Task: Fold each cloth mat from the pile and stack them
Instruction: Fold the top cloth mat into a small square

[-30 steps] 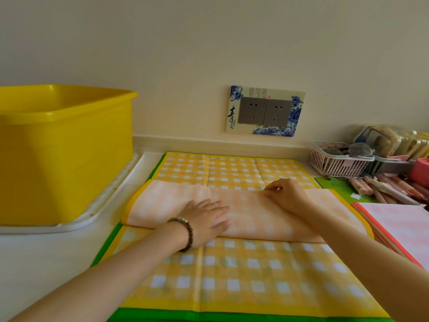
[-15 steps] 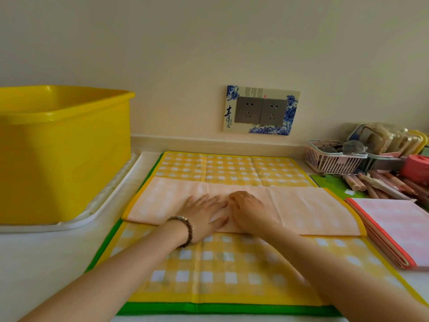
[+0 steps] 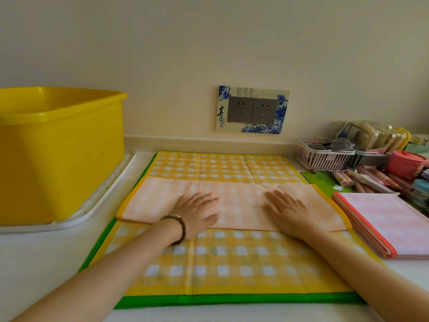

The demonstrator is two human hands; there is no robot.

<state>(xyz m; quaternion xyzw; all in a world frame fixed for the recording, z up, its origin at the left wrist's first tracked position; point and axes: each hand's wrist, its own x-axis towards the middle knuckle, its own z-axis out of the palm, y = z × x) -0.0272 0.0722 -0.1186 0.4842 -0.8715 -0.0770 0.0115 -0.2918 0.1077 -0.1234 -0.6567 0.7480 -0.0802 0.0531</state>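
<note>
A yellow-checked cloth mat (image 3: 220,263) lies spread on the counter, with a green-edged mat (image 3: 232,299) showing under it. A band of the yellow mat (image 3: 239,201) is folded over across its middle, pale underside up. My left hand (image 3: 197,211), with a bead bracelet at the wrist, presses flat on the left part of that band. My right hand (image 3: 286,206) presses flat on the right part, fingers straight. A folded pink mat with a red edge (image 3: 392,224) lies at the right.
A big yellow tub (image 3: 60,154) stands on a white tray (image 3: 69,219) at the left. A small white basket (image 3: 322,156), pens, jars and a pink cup (image 3: 405,163) crowd the back right. A socket plate (image 3: 253,110) is on the wall.
My right hand slid from the band's far right edge to the middle beside my left hand, then back out to the right. My left hand stayed pressing the fold.
</note>
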